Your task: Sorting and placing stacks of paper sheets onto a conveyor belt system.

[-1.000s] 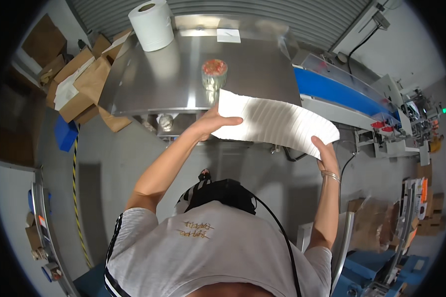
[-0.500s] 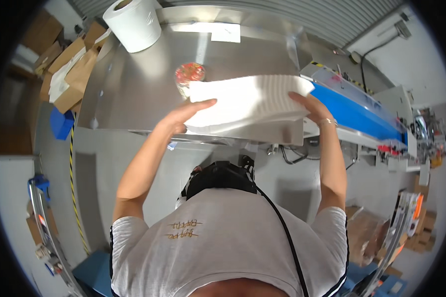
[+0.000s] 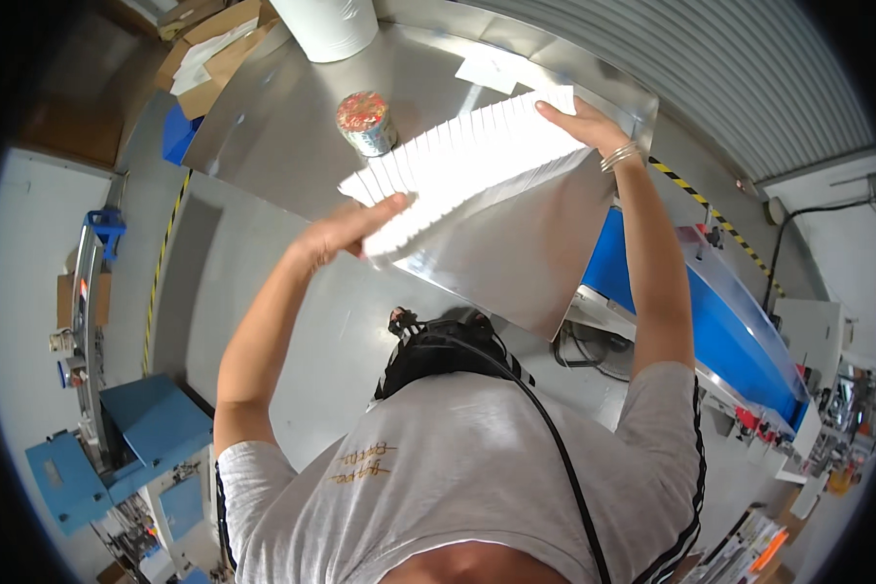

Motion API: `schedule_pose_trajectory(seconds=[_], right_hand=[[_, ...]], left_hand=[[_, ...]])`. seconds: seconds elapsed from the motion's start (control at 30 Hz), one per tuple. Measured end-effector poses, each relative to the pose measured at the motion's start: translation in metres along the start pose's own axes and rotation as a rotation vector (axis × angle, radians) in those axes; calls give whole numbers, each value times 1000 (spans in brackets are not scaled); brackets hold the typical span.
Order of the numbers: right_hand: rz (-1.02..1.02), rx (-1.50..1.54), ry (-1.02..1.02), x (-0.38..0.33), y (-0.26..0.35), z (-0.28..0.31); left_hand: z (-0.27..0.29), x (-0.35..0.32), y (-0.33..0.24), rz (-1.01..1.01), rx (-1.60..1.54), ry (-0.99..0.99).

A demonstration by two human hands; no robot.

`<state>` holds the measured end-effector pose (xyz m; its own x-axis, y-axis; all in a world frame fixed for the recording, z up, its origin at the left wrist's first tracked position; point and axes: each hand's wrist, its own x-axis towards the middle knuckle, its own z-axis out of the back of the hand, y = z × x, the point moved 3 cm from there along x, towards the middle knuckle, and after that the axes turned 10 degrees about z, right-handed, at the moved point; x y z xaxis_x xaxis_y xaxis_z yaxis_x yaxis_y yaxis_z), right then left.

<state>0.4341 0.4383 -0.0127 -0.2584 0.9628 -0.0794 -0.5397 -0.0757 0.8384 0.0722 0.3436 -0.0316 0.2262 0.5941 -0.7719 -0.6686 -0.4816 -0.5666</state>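
Observation:
Between my two hands is a long stack of thin white sheets (image 3: 477, 151), held on its side above the metal table (image 3: 263, 127). Its upper side shows many narrow ridges, and glare washes out part of it. My left hand (image 3: 346, 229) grips the near left end, thumb on top. At the far right end, my right hand (image 3: 589, 125) clasps the stack; a bracelet circles that wrist. What the sheets are exactly, I cannot tell. Just beyond the left part of the stack stands a short round container (image 3: 367, 124) with a red patterned top.
A large white roll (image 3: 331, 29) stands at the table's back. A flat white paper (image 3: 487, 73) lies near the raised back edge. Right of the table runs a blue conveyor belt (image 3: 730, 336). An open cardboard box (image 3: 214, 58) sits beyond the left corner.
The stack has tilted, its right end now farther away and its left end nearer me. My right hand has moved up and away with it. The whole view has turned.

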Motion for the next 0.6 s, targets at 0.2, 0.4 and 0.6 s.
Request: schedule_pose_trajectory(seconds=[0.2,0.4,0.6], right_hand=[[18,-294,108,52,-12,-15],[330,-590,430,78,61,-85],[568,-586,630,70,106,-144]], left_hand=[[-122,-45,7,-58,-616,352],[-214,-74,3,-155,-834,546],[-266,-70,2,-226,-948,644]])
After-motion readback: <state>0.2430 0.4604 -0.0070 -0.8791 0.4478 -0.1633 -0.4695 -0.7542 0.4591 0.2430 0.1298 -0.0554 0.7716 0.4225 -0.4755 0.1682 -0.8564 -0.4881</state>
